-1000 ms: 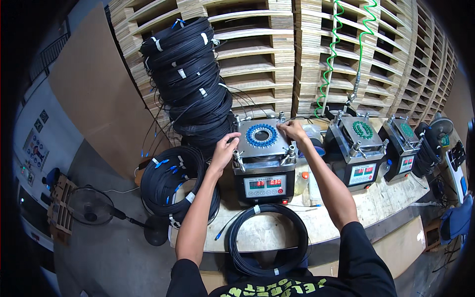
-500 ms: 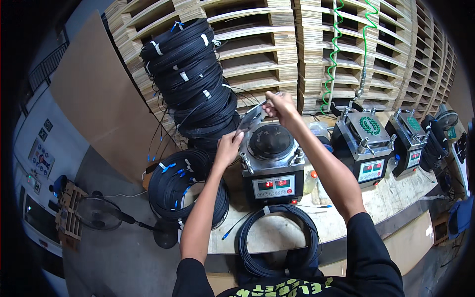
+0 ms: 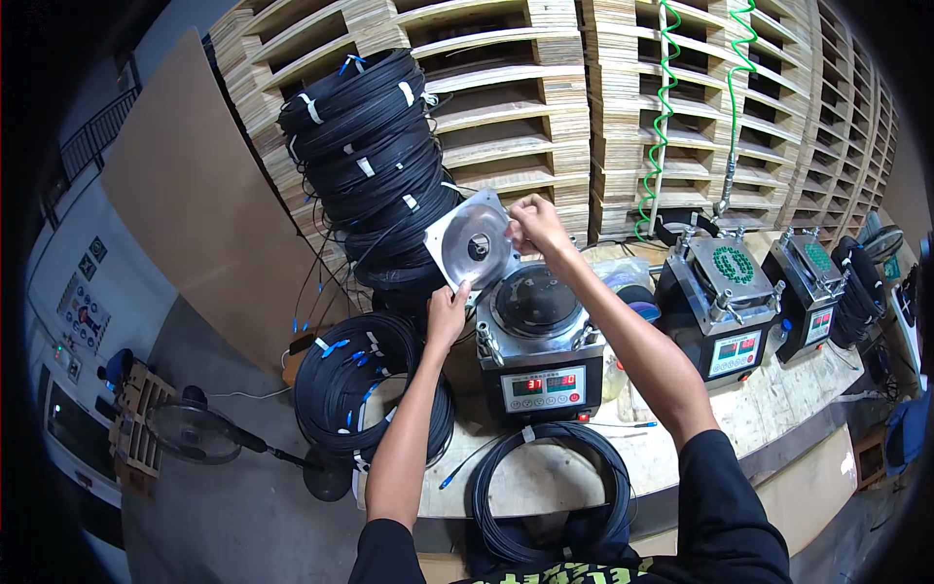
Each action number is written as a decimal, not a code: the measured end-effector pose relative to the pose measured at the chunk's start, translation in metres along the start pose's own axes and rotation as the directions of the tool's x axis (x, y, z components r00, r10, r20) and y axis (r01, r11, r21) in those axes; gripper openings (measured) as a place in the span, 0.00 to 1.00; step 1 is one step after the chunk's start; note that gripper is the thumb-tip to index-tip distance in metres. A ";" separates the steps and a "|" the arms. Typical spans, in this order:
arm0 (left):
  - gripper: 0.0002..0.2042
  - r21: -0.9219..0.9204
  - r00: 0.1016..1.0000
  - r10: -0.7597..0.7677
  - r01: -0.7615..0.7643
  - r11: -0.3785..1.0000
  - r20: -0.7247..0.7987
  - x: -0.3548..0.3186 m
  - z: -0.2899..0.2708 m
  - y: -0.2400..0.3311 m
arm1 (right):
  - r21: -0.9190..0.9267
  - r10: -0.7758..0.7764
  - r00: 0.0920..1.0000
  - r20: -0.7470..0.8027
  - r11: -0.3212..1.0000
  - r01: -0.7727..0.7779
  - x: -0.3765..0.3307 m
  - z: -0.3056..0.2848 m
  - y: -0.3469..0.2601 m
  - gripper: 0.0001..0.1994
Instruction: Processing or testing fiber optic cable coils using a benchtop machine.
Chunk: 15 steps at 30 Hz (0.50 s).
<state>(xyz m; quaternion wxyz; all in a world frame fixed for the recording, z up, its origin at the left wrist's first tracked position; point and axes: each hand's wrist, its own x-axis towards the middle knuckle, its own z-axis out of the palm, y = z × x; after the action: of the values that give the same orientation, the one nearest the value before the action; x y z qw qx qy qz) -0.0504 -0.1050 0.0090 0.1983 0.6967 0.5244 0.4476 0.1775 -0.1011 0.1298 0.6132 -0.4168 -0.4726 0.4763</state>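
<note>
A square metal plate (image 3: 449, 243) with a round, shiny centre and a hole in it is held up, tilted, over the back left of the nearest bench machine. My left hand (image 3: 447, 315) is closed on its lower corner, thumb on the face. At its right edge my right hand (image 3: 535, 226) is closed, fingers curled against the plate; their tips are partly hidden. Below the plate, the bench machine (image 3: 533, 343) bears a round black disc (image 3: 534, 298) on top and a lit red display on its front. Metal clamps stand at its corners.
Coiled black cable (image 3: 623, 487) lies at the table's front edge. More coils with blue connectors (image 3: 316, 389) sit at left, before a tall cable stack (image 3: 375, 156). Two similar machines (image 3: 725, 292) with green-dotted plates stand at right. Wooden pallets (image 3: 506, 97) rise behind; a floor fan (image 3: 195, 423) stands at left.
The plate has turned from nearly edge-on to show its round face, and has shifted left. My right hand has come down and slightly left along with it.
</note>
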 end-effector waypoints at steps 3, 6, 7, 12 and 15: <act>0.28 -0.066 1.000 0.006 -0.005 0.998 0.012 0.004 0.002 -0.011 | -0.102 0.015 1.000 0.028 0.995 -0.012 -0.027 -0.026 0.006 0.07; 0.27 -0.113 1.000 -0.005 0.006 0.994 0.015 0.012 0.007 -0.021 | -0.259 -0.021 0.996 0.085 0.965 0.042 -0.052 -0.046 0.017 0.06; 0.26 -0.136 1.000 0.002 0.001 0.991 0.022 0.014 0.013 -0.013 | -0.364 -0.076 0.994 0.077 0.926 0.099 -0.057 -0.057 0.022 0.05; 0.19 -0.268 0.982 -0.156 0.178 0.947 0.103 0.009 0.015 -0.015 | -0.601 -0.255 0.963 0.082 0.758 0.252 -0.071 -0.050 0.020 0.08; 0.12 -0.581 0.960 -0.276 0.254 0.773 0.052 -0.006 0.024 0.024 | -0.656 -0.230 0.968 0.105 0.715 0.241 -0.070 -0.057 0.025 0.08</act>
<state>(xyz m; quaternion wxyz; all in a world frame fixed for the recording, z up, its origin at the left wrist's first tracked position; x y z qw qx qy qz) -0.0174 -0.1146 0.0120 0.4533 0.5135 0.4584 0.5663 0.2219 -0.1683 0.0813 0.4766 -0.5401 -0.6646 0.1983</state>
